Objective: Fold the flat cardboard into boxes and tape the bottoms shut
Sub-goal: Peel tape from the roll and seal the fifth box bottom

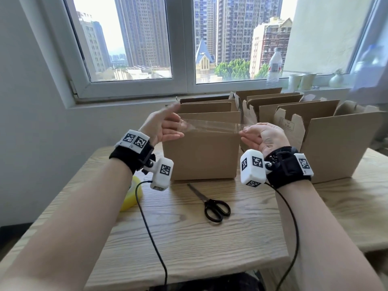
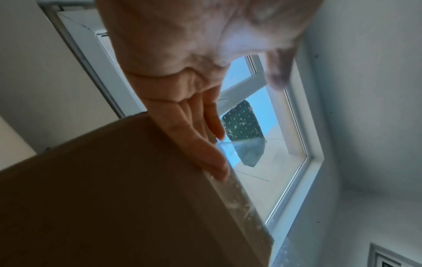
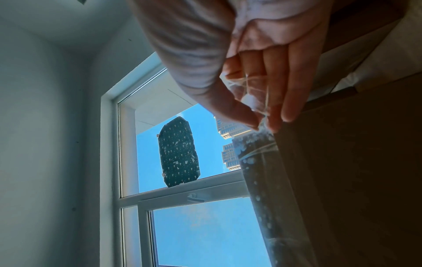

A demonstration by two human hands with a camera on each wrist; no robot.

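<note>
The right hand pinched one end of a clear strip of tape between thumb and fingertips. The left hand held the other end with mostly straight fingers, though whether they pinched it or it merely stuck to them could not be told. The strip stretched taut just above the top of a cardboard box that stood at the middle of the tabletop. Black scissors lay nearer the front edge, a yellow tape roll near the left edge. More open boxes crowded the back and right side.
</note>
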